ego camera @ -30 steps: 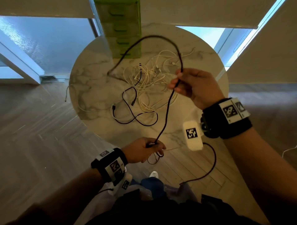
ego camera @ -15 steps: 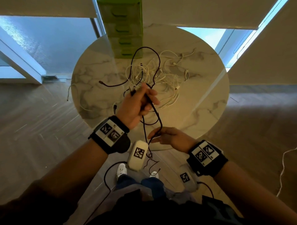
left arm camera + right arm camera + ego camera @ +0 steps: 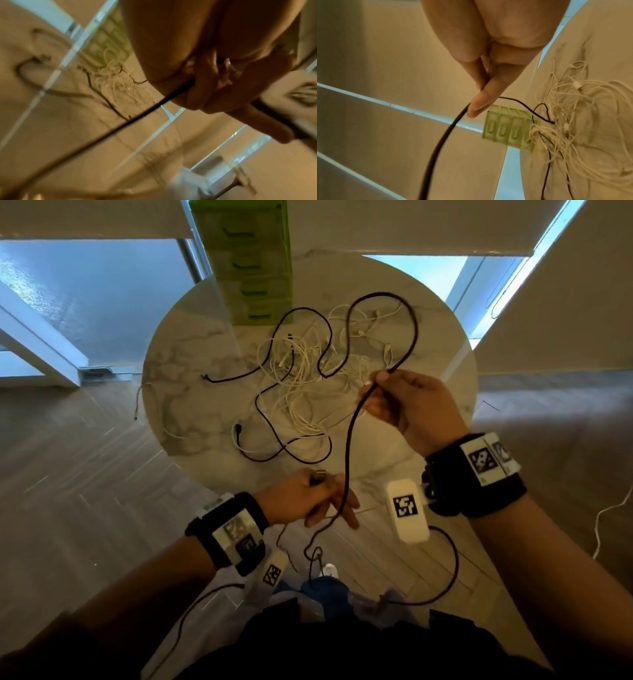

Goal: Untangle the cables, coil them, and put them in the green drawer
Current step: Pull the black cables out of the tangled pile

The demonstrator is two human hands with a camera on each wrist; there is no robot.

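Now both hands on the black cable [image 3: 347,446] (lifted): right hand [image 3: 407,405] pinching, left hand [image 3: 308,501] gripping.

Right hand [image 3: 407,405] raised, fingers pinched; left hand [image 3: 305,499] lower, fingers curled.

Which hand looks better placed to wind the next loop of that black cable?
Probably the right hand: it pinches the black cable partway along, raised over the table, with slack beyond. The left hand holds the plug end low, serving as the anchor.

right hand [image 3: 481,65] pinches a black cable [image 3: 436,146]; white cables [image 3: 583,121] tangled beside the green drawer [image 3: 503,128].
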